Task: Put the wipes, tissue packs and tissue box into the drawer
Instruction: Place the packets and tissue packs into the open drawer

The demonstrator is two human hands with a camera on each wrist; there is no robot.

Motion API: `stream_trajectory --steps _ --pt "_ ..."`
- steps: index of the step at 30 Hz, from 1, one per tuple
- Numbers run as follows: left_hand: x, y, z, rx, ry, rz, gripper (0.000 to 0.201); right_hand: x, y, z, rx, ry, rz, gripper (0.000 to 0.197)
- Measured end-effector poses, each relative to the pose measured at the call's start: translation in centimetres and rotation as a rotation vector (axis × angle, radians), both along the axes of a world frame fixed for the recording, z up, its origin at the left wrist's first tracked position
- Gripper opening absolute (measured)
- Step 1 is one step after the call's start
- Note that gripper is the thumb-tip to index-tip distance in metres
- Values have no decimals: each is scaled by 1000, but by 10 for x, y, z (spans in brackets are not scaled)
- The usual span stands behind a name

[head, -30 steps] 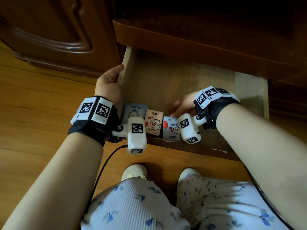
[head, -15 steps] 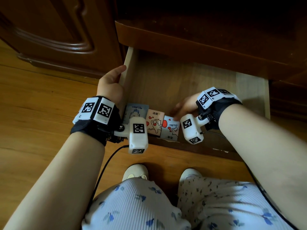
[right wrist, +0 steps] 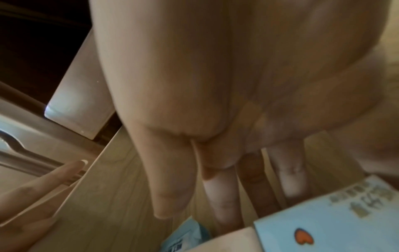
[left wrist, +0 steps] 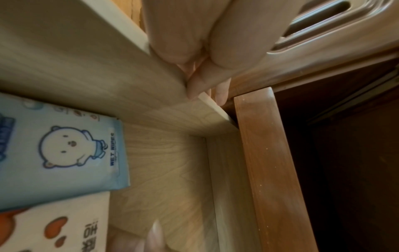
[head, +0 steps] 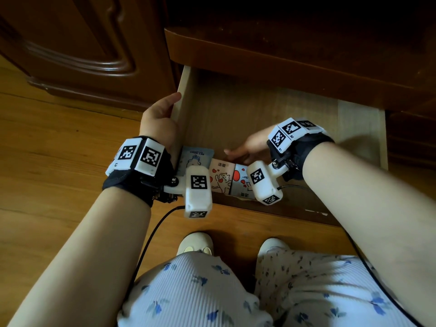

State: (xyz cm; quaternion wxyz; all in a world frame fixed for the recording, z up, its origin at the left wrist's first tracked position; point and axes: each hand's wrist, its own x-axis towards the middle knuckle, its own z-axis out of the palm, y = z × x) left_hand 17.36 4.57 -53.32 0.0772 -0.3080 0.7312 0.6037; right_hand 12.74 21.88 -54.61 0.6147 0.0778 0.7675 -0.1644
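Note:
The light wooden drawer stands pulled out. Along its front edge lie a blue wet wipes pack, a cream tissue pack with a cat and hearts and a light blue tissue pack. My left hand grips the drawer's left wall, fingers curled over its top edge. My right hand reaches into the drawer with straight fingers just behind the tissue packs, holding nothing. No tissue box is in view.
A dark wooden cabinet door stands to the left, and the cabinet top overhangs the drawer's back. The drawer floor behind and right of the packs is bare. My knees and feet are on the wooden floor before the drawer.
My right hand has slid a little to the left along the back of the tissue packs. The left hand keeps its hold on the drawer wall.

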Motion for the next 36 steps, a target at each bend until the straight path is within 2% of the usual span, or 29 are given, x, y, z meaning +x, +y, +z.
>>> stream_trajectory --steps 3,4,6,9,13,15,17,19,23,25,27,29,33,36 --pt "0 0 -1 10 3 7 68 0 4 -1 -9 -59 -86 37" --pt "0 0 -2 4 4 1 68 1 3 -2 -22 -87 -118 37" --pt "0 -2 -4 0 6 -16 69 4 2 -2 -61 -95 -137 53" --pt "0 -3 -5 16 4 -23 69 -1 1 -5 -24 -3 -112 64" --pt "0 -5 -6 25 2 -22 70 -1 12 1 97 103 10 60" --pt "0 -6 -7 27 0 -30 70 1 16 -3 59 12 -33 59" --pt "0 -6 -6 22 -1 -34 71 3 14 -9 30 -67 -65 49" --pt "0 -6 -6 25 2 -31 71 4 10 -8 29 -80 -79 43" --pt "0 -4 -2 45 -1 0 69 8 -2 1 -13 -88 -57 57" --pt "1 -3 2 56 2 12 68 8 -6 7 -11 -56 8 57" --pt "4 -3 4 68 8 3 65 8 -6 11 -2 11 28 44" --pt "6 -3 6 72 18 -12 64 7 -5 12 11 71 30 48" --pt "8 -2 13 79 127 51 57 -2 -1 5 35 128 120 60" --pt "4 -2 21 13 271 101 49 -8 -2 1 -49 170 -29 52"
